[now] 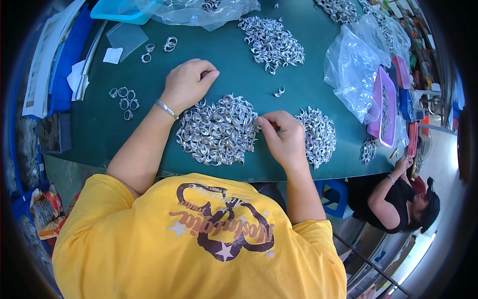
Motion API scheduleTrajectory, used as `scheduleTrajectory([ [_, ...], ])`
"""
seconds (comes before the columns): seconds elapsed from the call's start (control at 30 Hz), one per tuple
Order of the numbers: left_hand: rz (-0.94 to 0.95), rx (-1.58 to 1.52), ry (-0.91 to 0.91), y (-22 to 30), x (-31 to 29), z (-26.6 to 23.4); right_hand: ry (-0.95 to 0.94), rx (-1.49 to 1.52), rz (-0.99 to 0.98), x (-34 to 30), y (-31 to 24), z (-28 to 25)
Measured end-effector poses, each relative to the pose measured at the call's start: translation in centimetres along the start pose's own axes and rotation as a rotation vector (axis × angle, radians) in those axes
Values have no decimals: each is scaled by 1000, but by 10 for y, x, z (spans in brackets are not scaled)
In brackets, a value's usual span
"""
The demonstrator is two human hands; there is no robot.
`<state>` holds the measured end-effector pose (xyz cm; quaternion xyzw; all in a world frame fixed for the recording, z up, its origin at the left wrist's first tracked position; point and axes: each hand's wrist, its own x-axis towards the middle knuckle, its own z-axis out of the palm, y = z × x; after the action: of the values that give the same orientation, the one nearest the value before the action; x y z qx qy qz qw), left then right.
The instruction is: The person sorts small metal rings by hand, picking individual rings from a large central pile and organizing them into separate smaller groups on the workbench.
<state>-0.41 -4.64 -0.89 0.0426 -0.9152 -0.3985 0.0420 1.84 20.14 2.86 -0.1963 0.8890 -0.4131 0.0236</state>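
Observation:
A big heap of small curved silver metal pieces (219, 132) lies on the green table in front of me. Just beyond its upper left edge is my left hand (191, 82), with a bangle at the wrist; its fingers are curled closed, and whatever they may hold is hidden. At the heap's right edge, my right hand (285, 137) has thumb and forefinger pinched together; what is between the tips is too small to make out. Beside that hand, on its right, sits a second heap of similar pieces (318, 137).
A third heap (274, 45) lies farther back, with a few loose pieces (279, 92) nearer. Silver rings (127, 102) are grouped at left. Clear plastic bags (356, 65) and a purple tray (382, 107) stand right. A co-worker (398, 199) works at the table's right end.

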Motion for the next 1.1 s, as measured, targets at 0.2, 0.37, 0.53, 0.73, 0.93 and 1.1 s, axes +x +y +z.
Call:
scheduleTrajectory([
  [0.2,21,-7,9,4,1,2,282,-430,-231,31,42,1],
  [0.37,26,-27,18,0,0,1,177,-334,-228,20,39,-3],
  [0.53,41,-12,22,-1,-1,2,262,-270,-71,26,36,-18],
  [0.73,50,-11,-3,5,2,1,86,-380,-211,17,33,0],
  [0.93,41,-1,22,-2,0,2,258,-512,20,-2,42,-69],
  [1.1,11,18,17,2,1,2,203,-569,158,-7,46,-93],
])
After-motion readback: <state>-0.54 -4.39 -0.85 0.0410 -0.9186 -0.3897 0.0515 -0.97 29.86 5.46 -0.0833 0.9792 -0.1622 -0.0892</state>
